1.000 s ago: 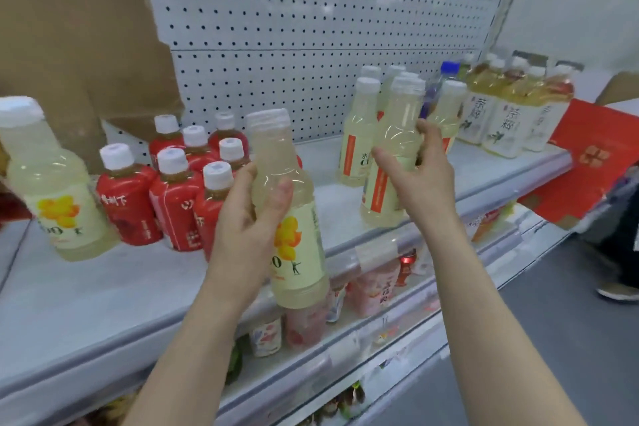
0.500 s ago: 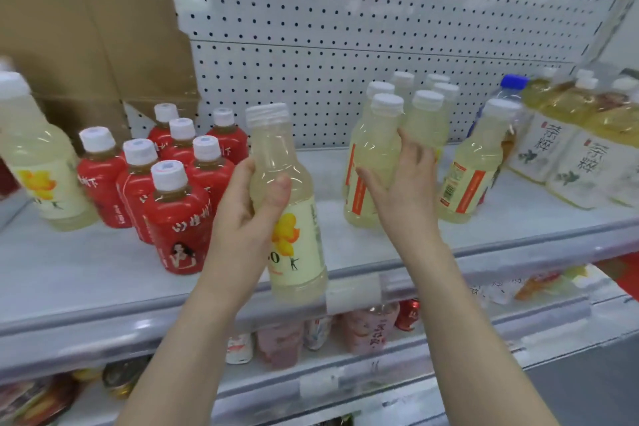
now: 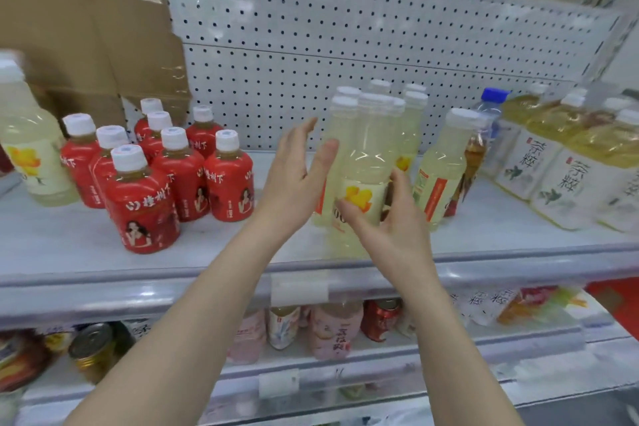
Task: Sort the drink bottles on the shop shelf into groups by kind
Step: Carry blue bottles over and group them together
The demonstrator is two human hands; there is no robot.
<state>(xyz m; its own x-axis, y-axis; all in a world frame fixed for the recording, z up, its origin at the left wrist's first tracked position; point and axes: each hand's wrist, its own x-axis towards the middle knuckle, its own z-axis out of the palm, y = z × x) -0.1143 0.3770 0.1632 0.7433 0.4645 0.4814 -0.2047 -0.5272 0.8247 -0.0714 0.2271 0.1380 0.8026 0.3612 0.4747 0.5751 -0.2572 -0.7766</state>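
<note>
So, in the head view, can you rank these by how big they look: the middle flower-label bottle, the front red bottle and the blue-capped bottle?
1. middle flower-label bottle: largest, though it is also nearest the camera.
2. front red bottle: shorter.
3. blue-capped bottle: smallest, but it is further back and mostly hidden, so this is unsure.

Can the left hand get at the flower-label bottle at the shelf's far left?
Probably yes. The left hand is open and empty; nothing stands in front of the far-left bottle. The red bottles lie between; pass before them.
</note>
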